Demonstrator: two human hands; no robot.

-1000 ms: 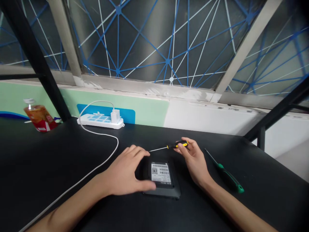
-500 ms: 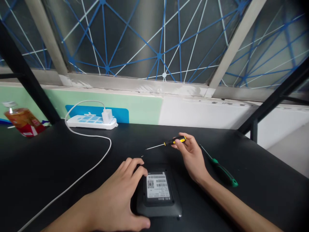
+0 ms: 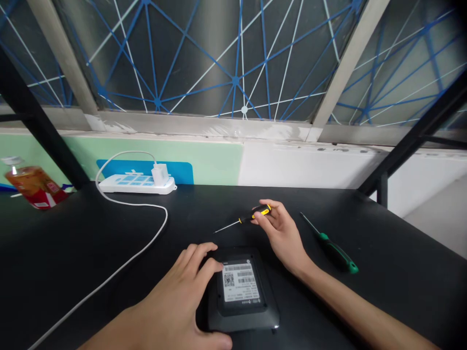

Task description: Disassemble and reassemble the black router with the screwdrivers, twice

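Observation:
A dark, flat box-like device [image 3: 242, 318] lies on the black table with its labelled side up. The white label [image 3: 241, 283] carries a square code and print. My left hand [image 3: 186, 287] spans the device's left side, fingers at its far left corner and thumb at the near edge, holding it. In my right hand [image 3: 279, 231] is a small black-and-yellow screwdriver [image 3: 251, 216], gripped by the handle between thumb and fingers. Its thin tip points left and down, just beyond the device. Whether a screw sits at the tip is too small to tell.
To the right lies a green-and-black screwdriver [image 3: 333, 250]. A white power strip [image 3: 140, 183] with a plugged-in charger stands by the wall, its white cable [image 3: 146, 245] curving down the left. A drink bottle [image 3: 34, 187] is at far left. Black posts [image 3: 394, 150] flank the table.
My right hand has moved the screwdriver slightly left and down in view. The tiny screw-like piece seen below the tip is no longer distinguishable. My left hand stays on the device.

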